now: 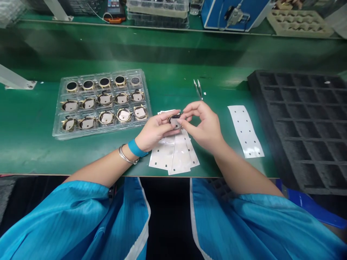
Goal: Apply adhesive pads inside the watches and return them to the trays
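Note:
My left hand point(155, 130) and my right hand point(203, 124) together pinch a round gold-rimmed watch case point(175, 121) by its edges, with its pale backing showing. Just below my hands lie several overlapping white sheets point(173, 155) printed with small black squares. Another such sheet point(245, 131) lies to the right. Fine metal tweezers point(197, 88) rest beyond my right hand, not touched. To the left, a clear plastic tray point(146, 104) holds rows of several similar round gold cases, some with dark centres and some with pale ones.
A black foam tray with square cells point(298, 126) fills the right of the green bench point(173, 54). A blue instrument case point(233, 14) and a beige cell tray point(299, 23) stand on the far shelf. My blue sleeves cover the lower foreground.

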Action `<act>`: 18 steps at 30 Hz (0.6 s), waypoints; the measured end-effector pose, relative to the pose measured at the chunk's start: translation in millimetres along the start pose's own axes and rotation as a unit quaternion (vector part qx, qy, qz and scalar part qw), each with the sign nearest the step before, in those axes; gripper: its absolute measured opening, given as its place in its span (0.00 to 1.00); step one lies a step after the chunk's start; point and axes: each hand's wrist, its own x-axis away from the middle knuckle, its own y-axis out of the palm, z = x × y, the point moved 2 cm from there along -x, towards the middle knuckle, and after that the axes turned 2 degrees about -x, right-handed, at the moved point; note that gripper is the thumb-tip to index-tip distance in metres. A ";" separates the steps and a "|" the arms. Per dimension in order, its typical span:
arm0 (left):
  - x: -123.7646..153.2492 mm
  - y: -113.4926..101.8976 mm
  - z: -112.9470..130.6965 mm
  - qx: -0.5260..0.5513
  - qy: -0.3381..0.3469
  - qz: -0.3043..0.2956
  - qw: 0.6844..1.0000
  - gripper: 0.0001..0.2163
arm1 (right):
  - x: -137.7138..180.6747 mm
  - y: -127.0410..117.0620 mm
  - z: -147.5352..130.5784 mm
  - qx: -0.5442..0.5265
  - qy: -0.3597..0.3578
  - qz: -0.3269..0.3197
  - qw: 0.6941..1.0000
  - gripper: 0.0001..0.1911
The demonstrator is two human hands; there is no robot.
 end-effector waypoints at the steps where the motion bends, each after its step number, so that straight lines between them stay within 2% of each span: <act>1: 0.1 0.2 -0.8 -0.009 0.003 -0.003 1.000 0.20 | 0.4 -0.1 -1.2 0.005 -0.002 -0.001 1.000 0.10; 18: 0.8 -0.8 -4.6 -0.035 0.020 0.001 0.999 0.20 | 0.7 0.1 -6.1 0.034 -0.011 -0.010 0.999 0.09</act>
